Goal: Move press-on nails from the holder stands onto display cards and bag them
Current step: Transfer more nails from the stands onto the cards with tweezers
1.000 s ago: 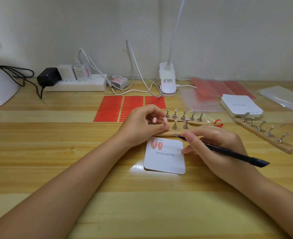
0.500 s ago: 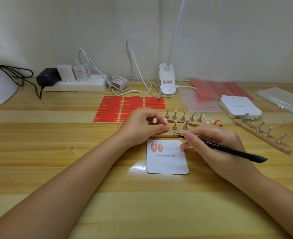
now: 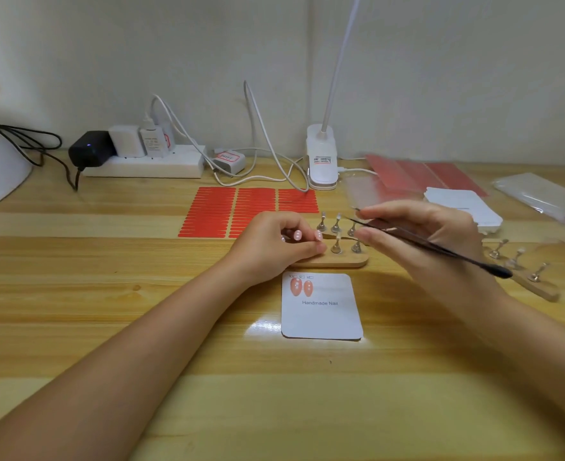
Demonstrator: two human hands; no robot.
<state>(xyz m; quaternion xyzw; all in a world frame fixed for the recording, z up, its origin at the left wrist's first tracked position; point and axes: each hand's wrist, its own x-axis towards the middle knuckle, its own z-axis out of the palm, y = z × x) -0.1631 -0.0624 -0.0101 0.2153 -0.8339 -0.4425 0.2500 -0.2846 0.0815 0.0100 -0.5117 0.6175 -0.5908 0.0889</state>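
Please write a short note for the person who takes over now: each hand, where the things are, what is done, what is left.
Left hand: grip curled on the near holder stand, steadying it.
Right hand: grips the tweezers, tips over the stand's pegs; whether they hold a nail, cannot tell.
Display card: flat in front of the stand, two pink nails on its top left corner.
Second holder stand: to the right. Spare cards and clear bags: far right.
Done: two nails placed.
Left: fill the card, then bag it.
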